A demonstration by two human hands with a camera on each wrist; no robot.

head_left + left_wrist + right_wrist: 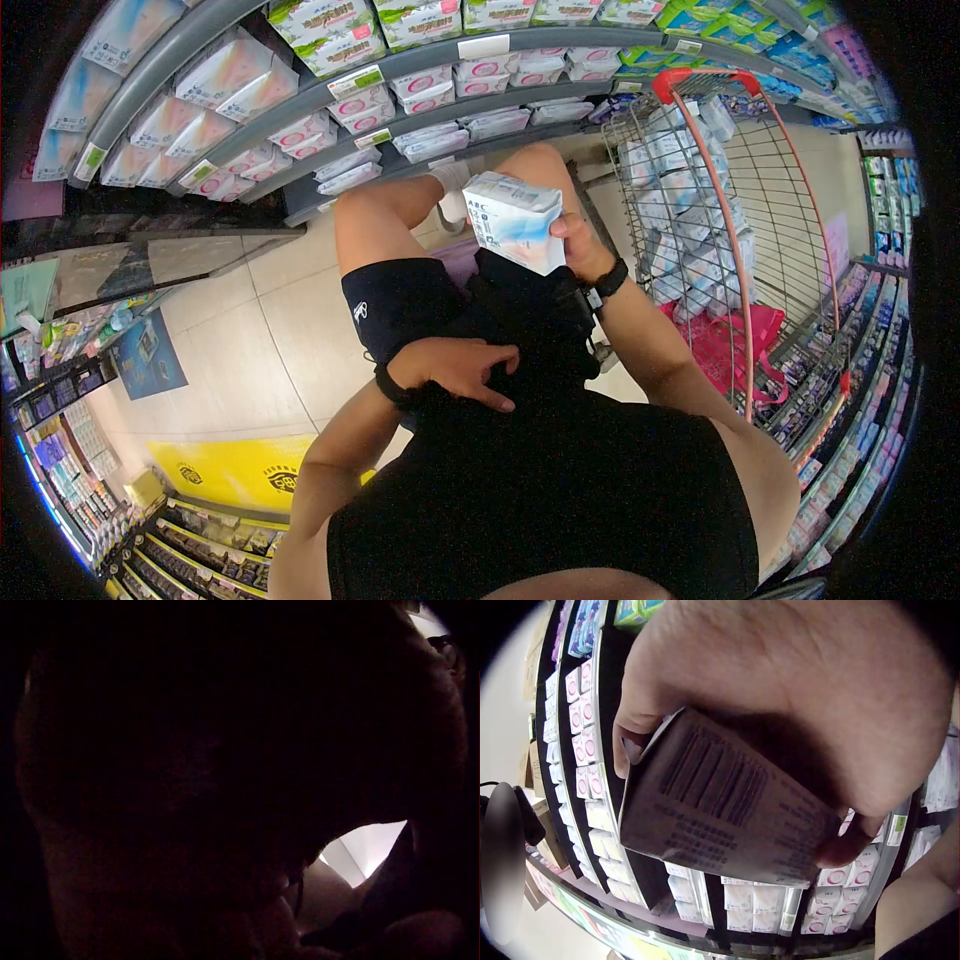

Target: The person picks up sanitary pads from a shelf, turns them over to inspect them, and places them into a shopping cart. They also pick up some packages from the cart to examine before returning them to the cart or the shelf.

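My right hand (pixel 582 246) grips a white and pale-blue pack of sanitary pads (pixel 515 225) by its right side, above my lap. The letters ABC show on the pack. In the right wrist view, its barcode side (pixel 712 802) faces the camera, with the right hand (pixel 795 682) wrapped around the edges. Against the black shirt at my waist rests my left hand (pixel 455 368), thumb and forefinger apart and holding nothing. Most of the left wrist view is dark.
A wire shopping cart (pixel 790 200) with a red handle stands at the right, piled with similar packs (pixel 690 190); a pink bag (pixel 735 345) lies low in it. Shelves (pixel 430 135) of packs curve across the front. Yellow signage (pixel 225 475) lies on the left.
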